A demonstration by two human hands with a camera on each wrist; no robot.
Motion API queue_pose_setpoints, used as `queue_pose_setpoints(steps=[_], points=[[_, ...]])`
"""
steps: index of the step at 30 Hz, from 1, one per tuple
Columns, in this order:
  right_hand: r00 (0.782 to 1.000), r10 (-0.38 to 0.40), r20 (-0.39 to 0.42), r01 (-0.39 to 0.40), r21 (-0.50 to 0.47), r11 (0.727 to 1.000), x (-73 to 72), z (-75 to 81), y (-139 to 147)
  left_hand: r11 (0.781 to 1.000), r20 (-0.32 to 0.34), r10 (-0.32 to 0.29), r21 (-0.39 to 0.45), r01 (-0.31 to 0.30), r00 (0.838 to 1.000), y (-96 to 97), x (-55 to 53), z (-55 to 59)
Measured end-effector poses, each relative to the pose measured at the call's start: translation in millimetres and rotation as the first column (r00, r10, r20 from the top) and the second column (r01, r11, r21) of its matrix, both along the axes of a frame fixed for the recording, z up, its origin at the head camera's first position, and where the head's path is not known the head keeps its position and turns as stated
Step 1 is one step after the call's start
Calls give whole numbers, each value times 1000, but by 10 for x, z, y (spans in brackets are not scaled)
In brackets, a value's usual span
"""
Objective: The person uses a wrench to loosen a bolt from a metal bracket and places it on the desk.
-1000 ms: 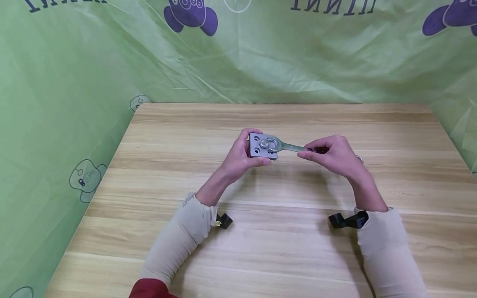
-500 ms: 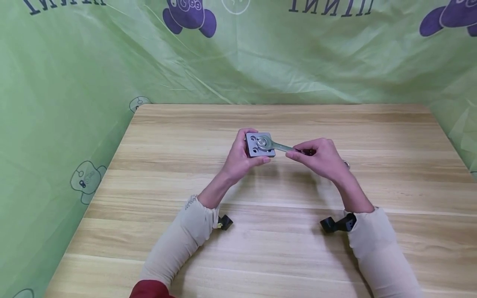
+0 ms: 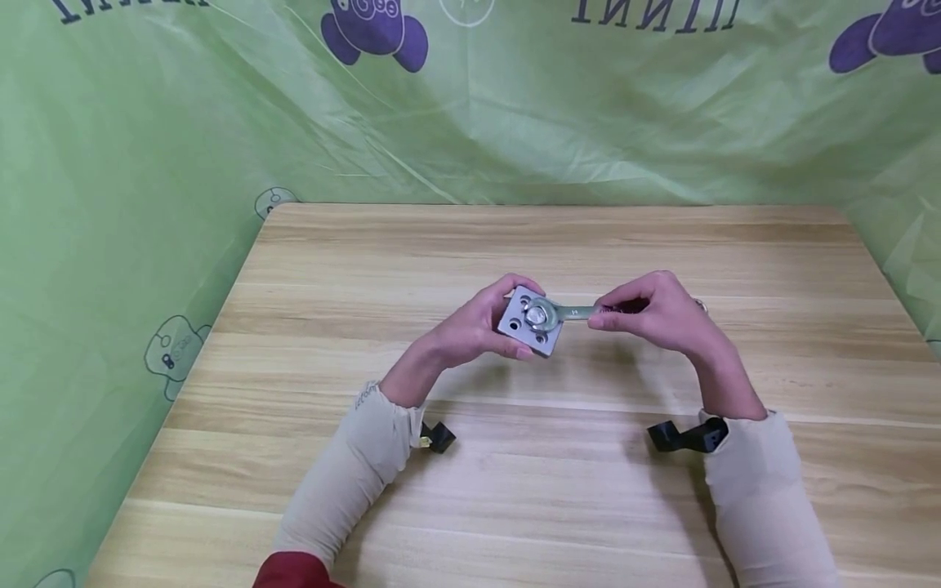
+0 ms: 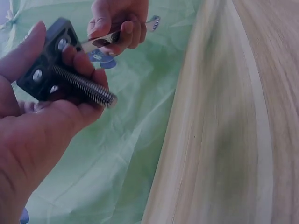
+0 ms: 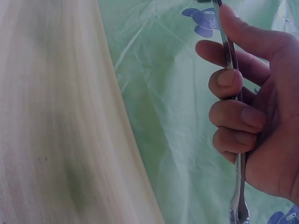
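My left hand [image 3: 488,327] grips a square metal plate [image 3: 526,333] with several holes, held up over the table. Through its middle runs a bolt [image 3: 538,315], whose head faces up in the head view. In the left wrist view the threaded shank [image 4: 86,87] sticks out of the plate's other side, past the fingers. My right hand [image 3: 657,312] holds a combination wrench [image 3: 577,312] by its handle, fingers wrapped round it. The wrench's ring end sits around the bolt head. Its other end [image 5: 239,212] shows below the right hand in the right wrist view.
The wooden table [image 3: 559,490] spreads under both hands, with its back edge against a green printed cloth [image 3: 470,122]. Black camera mounts [image 3: 441,438] stick out from the sleeves at both wrists.
The ring end has come over the bolt head. The right hand moved left, then back right. The plate has turned clockwise and shifted right and nearer in the left hand.
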State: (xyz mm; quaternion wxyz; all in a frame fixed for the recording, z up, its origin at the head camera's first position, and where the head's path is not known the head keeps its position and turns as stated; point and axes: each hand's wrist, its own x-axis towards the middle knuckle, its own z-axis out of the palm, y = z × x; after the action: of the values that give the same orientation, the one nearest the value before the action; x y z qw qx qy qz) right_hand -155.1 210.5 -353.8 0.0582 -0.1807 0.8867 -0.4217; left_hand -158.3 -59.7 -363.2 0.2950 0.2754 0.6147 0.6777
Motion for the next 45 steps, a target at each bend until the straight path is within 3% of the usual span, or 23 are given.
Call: queue_pose_setpoints(steps=[3, 7, 11, 17, 19, 21, 23, 25, 30, 33, 39, 45], points=[[998, 66, -6, -66, -22, 998, 11, 24, 21, 994, 41, -112, 20, 112, 993, -10, 11, 8], [987, 162, -11, -162, -46, 986, 22, 57, 20, 969, 97, -245, 44, 242, 965, -30, 22, 9], [968, 251, -18, -251, -60, 966, 29, 71, -7, 930, 135, -367, 75, 360, 920, -54, 20, -18], [937, 349, 4, -349, -39, 936, 48, 66, -74, 841, 158, -541, 87, 534, 826, -49, 9, -96], [927, 374, 15, -373, -28, 927, 56, 67, -92, 818, 141, -575, 56, 573, 806, -43, 8, -106], [922, 387, 8, -387, -25, 922, 60, 70, -95, 807, 125, -588, 34, 589, 799, -45, 5, -107], [923, 384, -5, -384, -31, 923, 60, 74, -81, 814, 112, -580, 31, 581, 807, -54, -3, -96], [931, 365, -25, -366, -48, 929, 53, 69, -47, 833, 109, -553, 44, 552, 826, -79, -16, -79], [966, 254, -44, -257, -86, 963, 21, 47, 90, 908, 109, -419, 45, 417, 901, -169, -47, -17], [988, 151, -38, -154, -84, 984, 7, 31, 172, 938, 99, -345, 35, 344, 933, -211, -72, 3], [1000, -5, -2, 5, -44, 999, -26, -28, 313, 962, 106, -272, 55, 267, 957, -280, -128, -17], [989, -145, 38, 144, 24, 989, -92, -147, 464, 971, 121, -236, 68, 229, 964, -332, -160, -19]])
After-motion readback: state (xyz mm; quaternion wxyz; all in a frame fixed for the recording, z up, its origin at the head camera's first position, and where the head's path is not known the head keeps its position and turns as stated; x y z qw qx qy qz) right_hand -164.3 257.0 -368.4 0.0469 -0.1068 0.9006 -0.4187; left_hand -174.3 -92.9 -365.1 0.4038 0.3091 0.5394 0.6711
